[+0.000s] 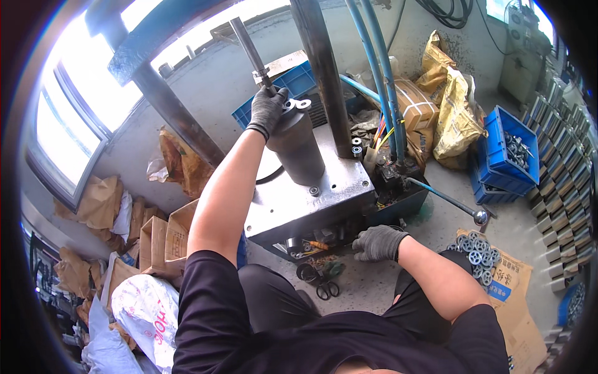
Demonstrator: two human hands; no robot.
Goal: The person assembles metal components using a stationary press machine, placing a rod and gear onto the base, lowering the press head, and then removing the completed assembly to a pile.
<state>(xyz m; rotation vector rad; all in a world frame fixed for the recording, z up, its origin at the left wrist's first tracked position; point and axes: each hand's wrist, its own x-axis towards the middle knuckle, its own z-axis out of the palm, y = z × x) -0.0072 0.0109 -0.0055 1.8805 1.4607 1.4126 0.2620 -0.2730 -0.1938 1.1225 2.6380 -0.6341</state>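
Atop the press's dark cylinder (296, 146), a gloved left hand (266, 110) clasped a flanged metal part (296, 105); the right hand (378, 242) rested loosely curled, empty. Fingers risked pinching under the ram.

Cylinder (296, 146) on press table (336, 187), lever (445, 199) right, scissors (325, 288) below.

Workshop: steel press (311, 187), blue parts crates (504, 156), hydraulic hoses (380, 75).

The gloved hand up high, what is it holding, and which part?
The left hand grips a flat metal part by its near end, atop the dark cylinder. The right hand holds nothing clearly visible.
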